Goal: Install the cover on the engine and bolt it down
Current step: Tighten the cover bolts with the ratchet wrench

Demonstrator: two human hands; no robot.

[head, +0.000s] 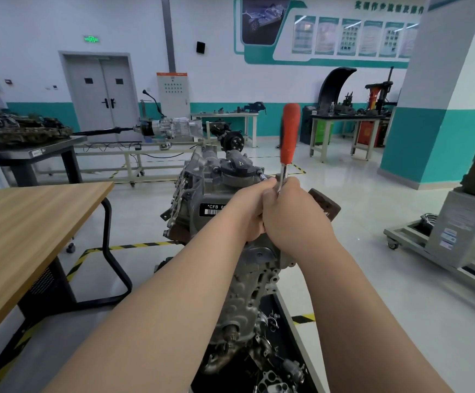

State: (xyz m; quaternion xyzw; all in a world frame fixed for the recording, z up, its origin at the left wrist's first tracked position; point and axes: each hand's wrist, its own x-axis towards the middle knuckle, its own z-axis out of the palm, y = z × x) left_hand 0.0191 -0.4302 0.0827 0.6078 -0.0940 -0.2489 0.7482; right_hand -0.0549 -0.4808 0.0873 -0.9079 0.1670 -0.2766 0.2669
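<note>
Grips are both clamping the one tool. Our right grip [293,219] is curling round the bare steel shank of the ratchet [289,134], just below its red handle, which is standing nearly upright. Our left grip [245,214] is pressing against the right one, fingers curled round the ratchet's head end, though the right grip is hiding most of that hold. From the head a short chrome socket [260,175] is pointing left, reaching the edge of the cover [206,191] beside the black filler cap [239,167]. We are seeing the dark grey cover sitting on top of the engine [247,290] and carrying a black label [212,209] reading "*CFB 6". The engine is standing upright on a black stand [267,307], with loose metal parts [276,375] lying at its foot. A wooden tabletop [32,222] is lying to our left, apart from the engine, and yellow-black floor tape [134,246] is running between them.
</note>
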